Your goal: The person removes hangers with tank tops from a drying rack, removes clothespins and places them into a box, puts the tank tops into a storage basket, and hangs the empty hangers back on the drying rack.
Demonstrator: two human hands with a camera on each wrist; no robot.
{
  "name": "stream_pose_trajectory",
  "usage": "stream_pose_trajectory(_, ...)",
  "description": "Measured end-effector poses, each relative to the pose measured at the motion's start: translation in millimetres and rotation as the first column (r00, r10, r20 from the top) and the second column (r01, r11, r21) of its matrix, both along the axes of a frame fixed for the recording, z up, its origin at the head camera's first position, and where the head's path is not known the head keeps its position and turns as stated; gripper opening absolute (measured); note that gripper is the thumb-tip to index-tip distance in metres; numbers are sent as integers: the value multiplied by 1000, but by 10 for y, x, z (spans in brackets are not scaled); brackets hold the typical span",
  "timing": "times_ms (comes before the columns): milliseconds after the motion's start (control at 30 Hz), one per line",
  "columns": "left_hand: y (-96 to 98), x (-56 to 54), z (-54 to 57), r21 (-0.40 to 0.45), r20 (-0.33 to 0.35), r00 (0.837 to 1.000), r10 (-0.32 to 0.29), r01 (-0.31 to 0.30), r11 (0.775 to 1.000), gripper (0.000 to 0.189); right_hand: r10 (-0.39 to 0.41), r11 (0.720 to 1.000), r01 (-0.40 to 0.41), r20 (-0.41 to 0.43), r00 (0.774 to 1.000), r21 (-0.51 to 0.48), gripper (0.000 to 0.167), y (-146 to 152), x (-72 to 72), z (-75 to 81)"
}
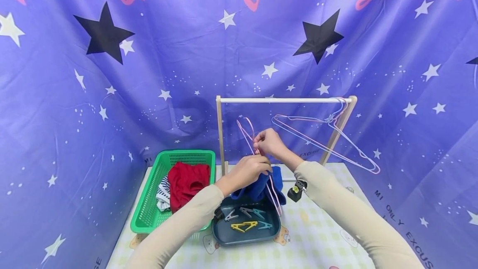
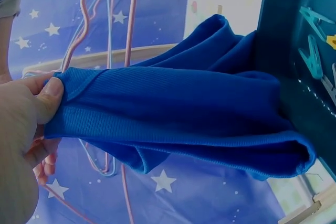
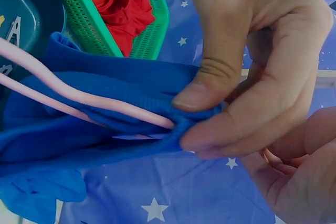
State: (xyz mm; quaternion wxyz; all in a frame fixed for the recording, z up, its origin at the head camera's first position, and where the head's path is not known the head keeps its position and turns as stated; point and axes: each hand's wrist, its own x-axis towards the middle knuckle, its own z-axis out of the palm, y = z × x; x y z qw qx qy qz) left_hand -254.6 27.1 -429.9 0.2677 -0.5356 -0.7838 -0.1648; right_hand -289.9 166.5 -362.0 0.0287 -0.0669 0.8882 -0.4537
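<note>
A blue ribbed-edged garment (image 2: pixel 173 93) hangs bunched between the hands, partly above a dark tray (image 1: pixel 244 242). My left hand (image 2: pixel 23 114) pinches its ribbed edge between thumb and fingers. My right hand (image 3: pixel 257 61), slightly higher in the head view, pinches the garment's edge close to a pink hanger (image 3: pixel 79 95). The hanger runs into the garment's opening, and its far part is hidden by cloth and fingers. Both hands are close together in front of the drying rack (image 1: pixel 284 100).
A green basket (image 1: pixel 186 152) at left holds a red garment (image 1: pixel 188 182) and a striped cloth (image 1: pixel 163 196). In the dark tray lie several clothespins, including a yellow clothespin (image 1: pixel 250 224). Blue and pink hangers (image 1: pixel 330 118) hang at the rack's right end. A starry curtain surrounds the table.
</note>
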Motion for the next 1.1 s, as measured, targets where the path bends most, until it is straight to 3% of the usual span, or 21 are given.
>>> stream_pose_trajectory(300, 51, 94, -71, -51, 27, 1000, 11, -10, 999, 13, -20, 997, 13, -90, 996, -79, 12, -44, -34, 62)
stream_pose_trajectory(567, 70, 152, -180, -92, 29, 999, -16, 18, 996, 14, -70, 989, 41, -202, 977, -142, 10, -17, -116, 48)
stream_pose_trajectory(967, 20, 203, -228, -124, 60, 998, -35, 42, 991, 11, -169, 980, 111, -406, 898, -163, 10, -9, -196, 24)
stream_pose_trajectory(1100, -11, 200, -270, -172, 95, 995, -2, 18, 985, 10, -208, 968, 118, -447, 870, -222, 8, 12, -237, 72)
